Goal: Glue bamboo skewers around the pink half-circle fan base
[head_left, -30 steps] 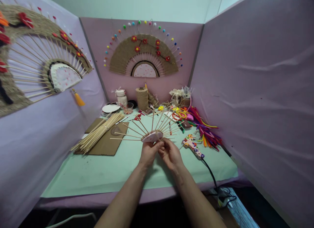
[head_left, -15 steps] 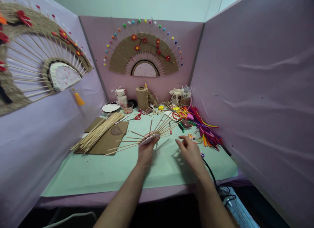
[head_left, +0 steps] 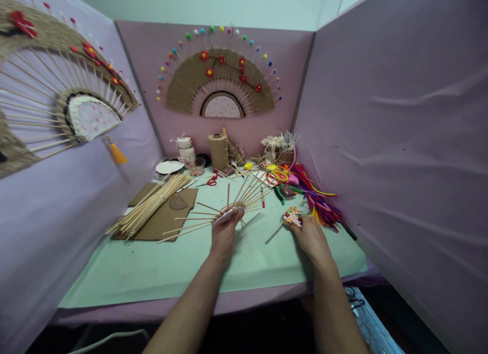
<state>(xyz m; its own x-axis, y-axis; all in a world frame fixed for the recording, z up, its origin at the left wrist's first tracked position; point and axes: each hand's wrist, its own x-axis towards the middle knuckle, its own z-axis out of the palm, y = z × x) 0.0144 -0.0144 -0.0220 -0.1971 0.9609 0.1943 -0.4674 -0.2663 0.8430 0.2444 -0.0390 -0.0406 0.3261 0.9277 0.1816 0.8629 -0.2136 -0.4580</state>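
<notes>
My left hand (head_left: 224,234) is closed on the pale half-round base of a fan frame (head_left: 229,215), held above the table. Thin wooden sticks (head_left: 249,191) radiate from that base to both sides and away from me. To the right, my right hand (head_left: 311,239) is wrapped around a glue gun (head_left: 292,217) with a colourful dotted covering. A greyish glue stick (head_left: 273,234) juts out toward the lower left. My fingers and palm hide the gun's handle.
A bundle of sticks (head_left: 152,201) lies on cardboard (head_left: 173,219) at left. Red scissors (head_left: 211,181), a twine spool (head_left: 218,151) and a white bottle (head_left: 186,150) are farther back. Colourful pipe cleaners (head_left: 322,204) lie at right. Finished fans (head_left: 221,79) hang on the partitions.
My right hand has moved right and slightly down, and its fingers have closed on the glue gun. My left hand still holds the fan frame; the view has shifted slightly.
</notes>
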